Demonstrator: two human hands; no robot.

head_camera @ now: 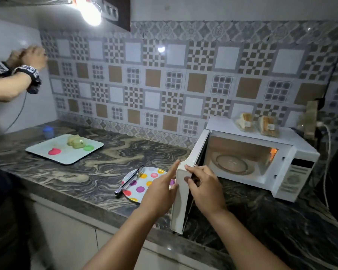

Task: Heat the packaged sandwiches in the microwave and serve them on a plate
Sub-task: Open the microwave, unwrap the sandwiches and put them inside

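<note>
Marble counter (pixel 82 172), hands on microwave door (pixel 180 199)

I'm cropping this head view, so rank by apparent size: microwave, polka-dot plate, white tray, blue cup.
1. microwave, door open, clearly largest.
2. white tray, which looks somewhat bigger than the
3. polka-dot plate, though hands hide part of the plate and it sits nearer, so that order is unsure.
4. blue cup, smallest.

The microwave (pixel 261 152) stands at three o'clock on the surface (pixel 86 172), its door (pixel 183 191) swung out toward six. Two packaged sandwiches (pixel 257 123) lie side by side on its top. The plate (pixel 142 184), tongs (pixel 129 180) across it, sits just left of the door. A tray (pixel 64 151) lies at nine o'clock, a small cup (pixel 48 131) behind it.
</note>
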